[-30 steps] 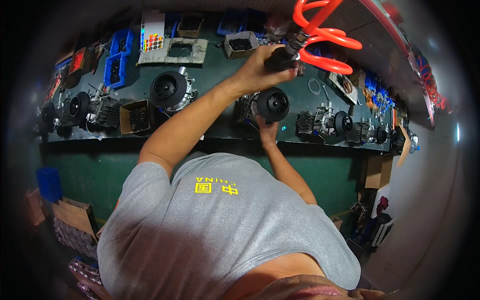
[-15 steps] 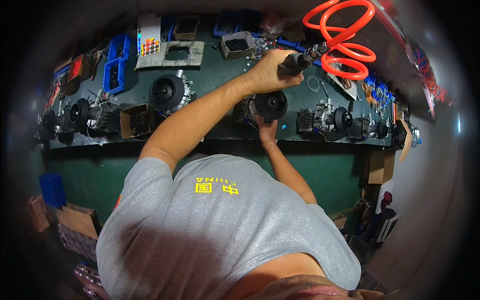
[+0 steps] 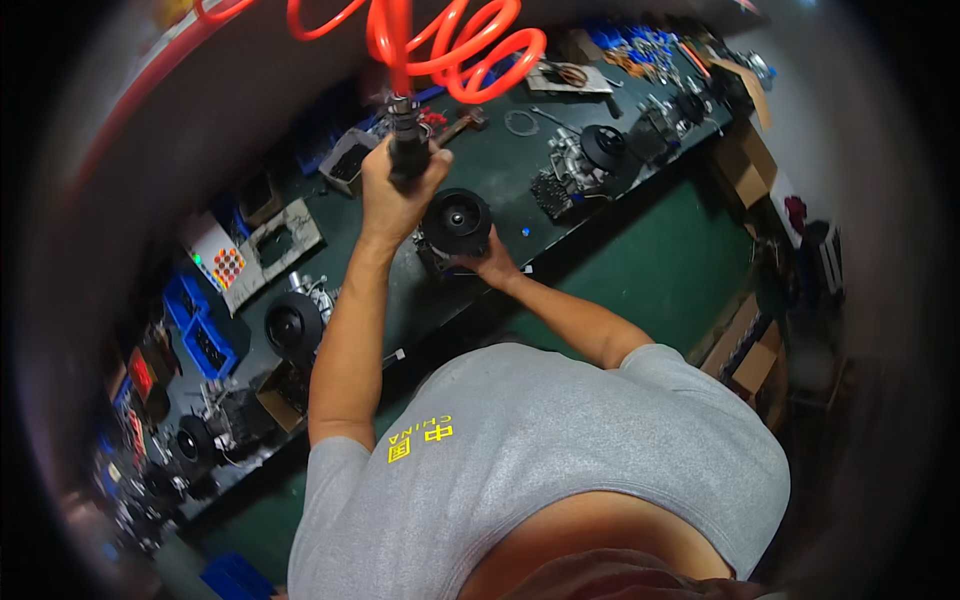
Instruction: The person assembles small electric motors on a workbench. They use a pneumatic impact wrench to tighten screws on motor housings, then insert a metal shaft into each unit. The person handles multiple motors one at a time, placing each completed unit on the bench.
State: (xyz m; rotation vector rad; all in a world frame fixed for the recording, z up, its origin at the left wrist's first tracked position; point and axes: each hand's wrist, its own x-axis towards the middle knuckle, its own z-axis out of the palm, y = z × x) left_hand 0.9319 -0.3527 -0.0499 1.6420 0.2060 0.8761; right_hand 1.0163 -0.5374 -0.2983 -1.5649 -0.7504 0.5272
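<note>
A black fan (image 3: 292, 328) sits left on the table (image 3: 505, 165). Next, the left hand (image 3: 393, 200) wraps around a black tool (image 3: 408, 145) with a red hose (image 3: 400, 50). Just right and nearer is the middle fan (image 3: 458, 220); the right hand (image 3: 490, 264) is at its near right side, but I can't tell if the fingers pinch.

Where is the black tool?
The black tool is in the left hand, upper left of centre in the head view, joined to the red hose.

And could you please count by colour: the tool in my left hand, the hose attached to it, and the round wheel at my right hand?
Black: 2 (tool in left hand; round wheel at right hand)
Red: 1 (coiled hose)
Total: 3
</note>
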